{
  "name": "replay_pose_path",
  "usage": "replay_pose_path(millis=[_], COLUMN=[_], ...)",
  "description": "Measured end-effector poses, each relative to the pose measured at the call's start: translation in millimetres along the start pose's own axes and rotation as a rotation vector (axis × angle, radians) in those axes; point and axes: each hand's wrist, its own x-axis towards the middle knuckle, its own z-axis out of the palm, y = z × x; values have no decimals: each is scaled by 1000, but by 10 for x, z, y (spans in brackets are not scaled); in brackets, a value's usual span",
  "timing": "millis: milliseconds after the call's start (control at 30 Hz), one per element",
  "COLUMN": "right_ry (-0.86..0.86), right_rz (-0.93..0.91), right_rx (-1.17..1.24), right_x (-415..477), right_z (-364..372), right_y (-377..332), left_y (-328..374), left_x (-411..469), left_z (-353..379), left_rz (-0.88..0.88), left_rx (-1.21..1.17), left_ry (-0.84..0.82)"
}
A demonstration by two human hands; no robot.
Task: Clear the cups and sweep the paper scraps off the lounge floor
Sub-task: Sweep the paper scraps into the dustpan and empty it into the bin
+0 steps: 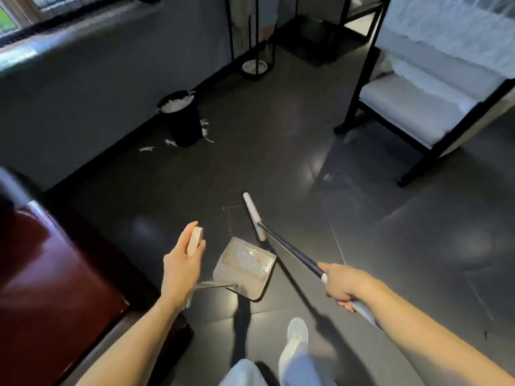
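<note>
— Left hand (pixel 181 267)?
— Fingers clenched on the dustpan handle (pixel 194 240); dustpan (pixel 245 267) tilted over the floor (pixel 278 151), pale bits inside.
— Right hand (pixel 344 285)?
— Wrapped round the broom pole (pixel 289 250), head (pixel 254 215) down on the floor just beyond the pan.
— Scraps (pixel 204 131)?
— Scattered by the black bin (pixel 182 118) near the wall — bin heaped with white paper, well apart from the broom.
</note>
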Motion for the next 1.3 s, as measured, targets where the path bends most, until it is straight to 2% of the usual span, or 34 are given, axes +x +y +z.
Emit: replay_pose_path(millis=[200, 400, 467, 667, 833, 900, 1033, 1300], right_ry=[-35, -45, -34, 48, -84, -187, -408, -290], right_rz=[-131, -150, -156, -111, -133, -147, -95, -140], right_rx=[-87, -26, -54, -355, -422, -390, -130, -181], right_x=[711, 1443, 1676, 2303, 2509, 2429, 2157, 2233], right_z=[-1057, -1740, -1876, -2075, -1978, -1963, -2187, -3224], right_y=[-260, -737, -943, -1561, -1851, -1860, -1624, -1387], left_y=[195, 219, 214, 175, 101, 78, 187, 544], left_x=[553, 1254, 1512, 2165, 2512, 2550, 2603, 3076], left_z=[197, 209, 177, 132, -143, -202, -216, -58], left_rz=[-69, -150, -177, -250, -262, -266, -270, -247], left_rx=[-31, -55, -50, -46, -4, -11, -23, -26], left_ry=[152, 242, 242, 281, 308, 311, 269, 230])
